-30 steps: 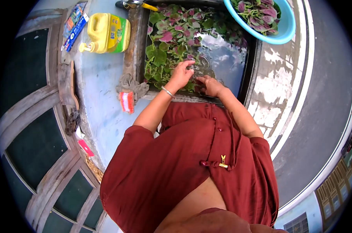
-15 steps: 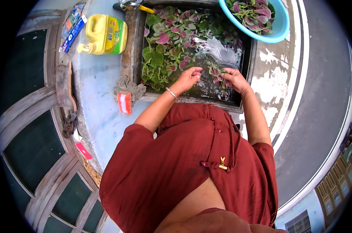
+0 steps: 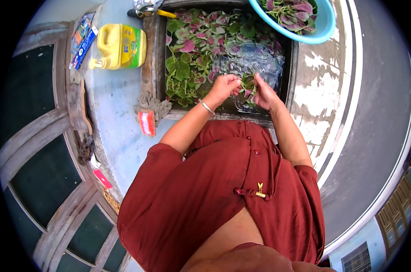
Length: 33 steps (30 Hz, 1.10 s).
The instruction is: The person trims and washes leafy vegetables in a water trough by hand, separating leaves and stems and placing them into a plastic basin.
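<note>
The person's left hand (image 3: 225, 89), with a silver bangle (image 3: 207, 107) at its wrist, pinches with thumb and fingertips at the left side of a small sprig of green and purple leaves (image 3: 247, 86), while the right hand (image 3: 265, 95) grasps the same sprig from the other side, its thumb and fingers around the leaves. The sprig is between the two hands, over the near part of a dark rectangular basin (image 3: 293, 63) of water, whose surface ripples beyond them. Many loose green and purple leaves (image 3: 189, 45) float in the basin's left and far parts, left of the hands. A round light-blue plastic bowl (image 3: 324, 32) with more such leaves overlaps the basin's far right corner. Left of the basin, a yellow plastic jug with a pump top (image 3: 120, 47) lies on a pale blue surface (image 3: 117, 93); nearer the person, a crumpled grey cloth (image 3: 154, 105) touches an orange-red and white block-shaped item (image 3: 147, 123). A yellow-handled tool (image 3: 166, 14) lies at the basin's far left corner. The person wears a dark red garment (image 3: 205, 167).
</note>
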Tool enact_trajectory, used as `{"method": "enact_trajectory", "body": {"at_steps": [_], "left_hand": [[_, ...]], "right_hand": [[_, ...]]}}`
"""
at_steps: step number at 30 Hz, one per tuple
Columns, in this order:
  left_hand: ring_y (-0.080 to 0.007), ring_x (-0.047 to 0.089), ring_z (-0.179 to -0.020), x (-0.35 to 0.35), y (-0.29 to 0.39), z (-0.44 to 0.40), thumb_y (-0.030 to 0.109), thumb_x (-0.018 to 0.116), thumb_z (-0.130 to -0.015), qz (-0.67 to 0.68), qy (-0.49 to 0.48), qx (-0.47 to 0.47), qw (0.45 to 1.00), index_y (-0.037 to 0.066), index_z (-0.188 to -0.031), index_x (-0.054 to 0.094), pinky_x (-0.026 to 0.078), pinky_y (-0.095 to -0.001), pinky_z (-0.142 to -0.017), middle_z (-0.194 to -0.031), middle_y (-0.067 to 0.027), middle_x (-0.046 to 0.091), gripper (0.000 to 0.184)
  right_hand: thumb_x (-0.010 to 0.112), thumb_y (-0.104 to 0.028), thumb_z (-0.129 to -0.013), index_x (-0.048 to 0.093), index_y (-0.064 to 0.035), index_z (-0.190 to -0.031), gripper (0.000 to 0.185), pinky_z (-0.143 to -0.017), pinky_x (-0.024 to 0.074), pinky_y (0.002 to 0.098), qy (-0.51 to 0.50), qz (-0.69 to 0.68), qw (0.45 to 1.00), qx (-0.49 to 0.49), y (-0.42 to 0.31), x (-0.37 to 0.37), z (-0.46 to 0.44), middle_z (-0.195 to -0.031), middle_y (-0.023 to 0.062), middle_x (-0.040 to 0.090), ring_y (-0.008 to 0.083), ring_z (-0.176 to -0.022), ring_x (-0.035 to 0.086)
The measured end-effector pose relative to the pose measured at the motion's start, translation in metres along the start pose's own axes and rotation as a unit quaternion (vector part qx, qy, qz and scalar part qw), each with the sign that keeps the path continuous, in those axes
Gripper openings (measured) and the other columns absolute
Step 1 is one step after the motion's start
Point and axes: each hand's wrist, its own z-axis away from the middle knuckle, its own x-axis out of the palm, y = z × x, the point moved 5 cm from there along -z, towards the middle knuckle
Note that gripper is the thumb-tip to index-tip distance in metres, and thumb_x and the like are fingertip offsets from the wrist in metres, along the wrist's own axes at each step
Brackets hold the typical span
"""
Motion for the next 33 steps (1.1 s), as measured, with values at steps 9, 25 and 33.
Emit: {"method": "enact_trajectory", "body": {"at_steps": [9,25,33], "left_hand": [[-0.0054,0.055,-0.062,-0.001,0.004,-0.001,0.013,0.058,-0.085,-0.118,0.024,0.021,0.992,0.002,-0.097,0.058,0.045,-0.0196,-0.055,-0.074,-0.0008,0.061,0.016],[-0.0101,0.061,-0.063,-0.019,0.008,0.004,0.01,0.057,-0.087,0.016,0.07,-0.016,0.997,0.008,-0.098,0.053,0.05,-0.0208,-0.055,-0.079,-0.0038,0.063,0.012],[-0.0099,0.061,-0.065,-0.03,0.007,0.0,0.01,0.058,-0.086,0.016,0.08,0.032,0.996,0.006,-0.099,0.055,0.05,-0.0195,-0.056,-0.08,-0.0035,0.062,0.013]], "right_hand": [[0.038,-0.05,-0.091,0.035,-0.0125,-0.136,0.058,-0.053,0.0514,0.0223,-0.081,0.052,0.992,-0.081,-0.018,0.019,0.016,-0.118,0.0056,0.054,0.0137,-0.084,0.061],[0.046,-0.027,-0.093,0.055,-0.0033,-0.11,0.031,-0.051,0.0492,0.0238,0.019,-0.081,0.995,-0.048,-0.002,-0.008,0.0,-0.094,0.0081,0.064,0.0156,-0.071,0.062],[0.056,-0.009,-0.084,0.047,0.0022,-0.119,0.038,-0.077,0.0509,0.0306,-0.117,-0.095,0.985,-0.079,-0.006,0.003,0.01,-0.112,0.0119,0.057,0.0187,-0.097,0.058]]}}
